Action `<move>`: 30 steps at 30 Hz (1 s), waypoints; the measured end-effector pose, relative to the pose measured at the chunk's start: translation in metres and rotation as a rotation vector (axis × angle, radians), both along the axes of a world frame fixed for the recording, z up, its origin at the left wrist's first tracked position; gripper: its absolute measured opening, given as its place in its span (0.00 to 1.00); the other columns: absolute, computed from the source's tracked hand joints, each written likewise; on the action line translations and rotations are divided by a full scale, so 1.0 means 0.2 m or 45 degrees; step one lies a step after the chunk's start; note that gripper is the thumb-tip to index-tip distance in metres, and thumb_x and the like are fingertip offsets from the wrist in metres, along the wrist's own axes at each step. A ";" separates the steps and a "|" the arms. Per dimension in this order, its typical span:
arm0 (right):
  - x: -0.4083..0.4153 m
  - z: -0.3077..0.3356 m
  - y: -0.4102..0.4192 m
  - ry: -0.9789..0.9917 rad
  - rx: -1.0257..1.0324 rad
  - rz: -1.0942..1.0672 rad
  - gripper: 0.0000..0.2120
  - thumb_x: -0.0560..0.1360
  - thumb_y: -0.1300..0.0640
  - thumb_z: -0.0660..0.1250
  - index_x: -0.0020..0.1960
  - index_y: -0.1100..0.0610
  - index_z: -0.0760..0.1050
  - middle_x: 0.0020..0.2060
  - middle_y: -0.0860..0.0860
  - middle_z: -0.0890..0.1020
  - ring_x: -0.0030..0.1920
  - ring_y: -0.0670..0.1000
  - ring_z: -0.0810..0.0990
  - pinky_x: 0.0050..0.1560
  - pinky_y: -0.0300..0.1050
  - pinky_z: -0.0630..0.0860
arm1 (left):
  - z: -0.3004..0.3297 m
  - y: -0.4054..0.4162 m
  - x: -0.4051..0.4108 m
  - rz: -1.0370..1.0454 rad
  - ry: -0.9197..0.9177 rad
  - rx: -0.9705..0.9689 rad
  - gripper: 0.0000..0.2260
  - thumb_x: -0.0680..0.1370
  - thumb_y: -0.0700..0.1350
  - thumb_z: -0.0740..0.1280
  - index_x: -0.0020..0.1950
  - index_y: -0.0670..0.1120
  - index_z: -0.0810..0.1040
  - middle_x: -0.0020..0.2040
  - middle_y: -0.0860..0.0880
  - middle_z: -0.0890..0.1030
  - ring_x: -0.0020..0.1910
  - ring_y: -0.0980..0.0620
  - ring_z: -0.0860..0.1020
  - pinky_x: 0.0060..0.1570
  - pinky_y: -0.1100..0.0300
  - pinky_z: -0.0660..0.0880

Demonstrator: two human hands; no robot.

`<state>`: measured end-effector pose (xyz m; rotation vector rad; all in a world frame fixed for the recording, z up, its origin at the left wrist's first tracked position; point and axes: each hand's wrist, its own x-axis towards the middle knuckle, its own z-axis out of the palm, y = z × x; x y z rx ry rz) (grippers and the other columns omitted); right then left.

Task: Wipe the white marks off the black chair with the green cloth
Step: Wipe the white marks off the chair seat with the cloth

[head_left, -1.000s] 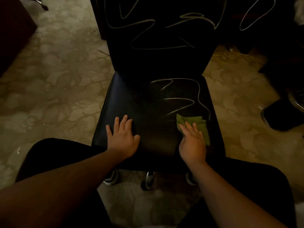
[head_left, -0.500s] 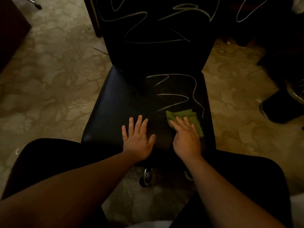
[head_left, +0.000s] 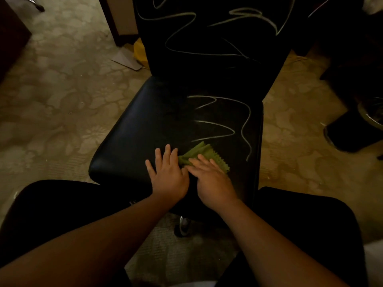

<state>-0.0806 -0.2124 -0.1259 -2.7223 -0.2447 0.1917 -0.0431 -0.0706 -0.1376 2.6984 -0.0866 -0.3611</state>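
A black chair (head_left: 145, 129) stands in front of me, with white scribbled marks (head_left: 219, 123) on the right half of its seat and more white marks (head_left: 186, 36) across its backrest. A small green cloth (head_left: 204, 155) lies bunched on the seat near the front edge. My right hand (head_left: 211, 179) presses flat on the cloth with fingers spread. My left hand (head_left: 167, 175) lies flat on the seat just left of it, its fingertips touching the cloth's left end. The left half of the seat shows no marks.
Patterned beige carpet (head_left: 51, 104) surrounds the chair. A chair caster (head_left: 183, 225) shows under the seat front. My dark-clad knees (head_left: 51, 204) flank the chair. Dark furniture (head_left: 352, 131) stands at the right; yellow and paper scraps (head_left: 134, 56) lie behind the chair at left.
My left hand has slid right across the seat until it meets my right hand. The cloth has shifted left under my right hand and bunched up.
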 end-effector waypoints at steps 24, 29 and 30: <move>0.14 0.00 0.02 -0.007 0.060 -0.254 0.28 0.79 0.64 0.58 0.75 0.43 0.67 0.78 0.45 0.63 0.80 0.50 0.53 0.80 0.52 0.47 | -0.03 0.21 0.13 -0.005 -0.105 0.031 0.30 0.83 0.56 0.58 0.84 0.52 0.54 0.86 0.51 0.49 0.84 0.47 0.41 0.78 0.41 0.35; 0.25 0.00 -0.06 -0.008 -0.016 -0.614 0.28 0.79 0.64 0.57 0.75 0.45 0.67 0.79 0.47 0.62 0.81 0.52 0.52 0.80 0.55 0.49 | -0.07 0.16 0.13 0.021 -0.061 0.106 0.34 0.83 0.62 0.54 0.85 0.51 0.47 0.86 0.50 0.43 0.83 0.46 0.35 0.75 0.41 0.31; 0.24 0.00 -0.04 -0.012 -0.039 -0.555 0.28 0.79 0.64 0.58 0.75 0.45 0.67 0.79 0.48 0.62 0.81 0.53 0.52 0.80 0.55 0.49 | -0.08 0.17 0.13 0.010 -0.069 0.112 0.34 0.83 0.62 0.54 0.85 0.51 0.46 0.86 0.50 0.43 0.83 0.47 0.35 0.76 0.41 0.31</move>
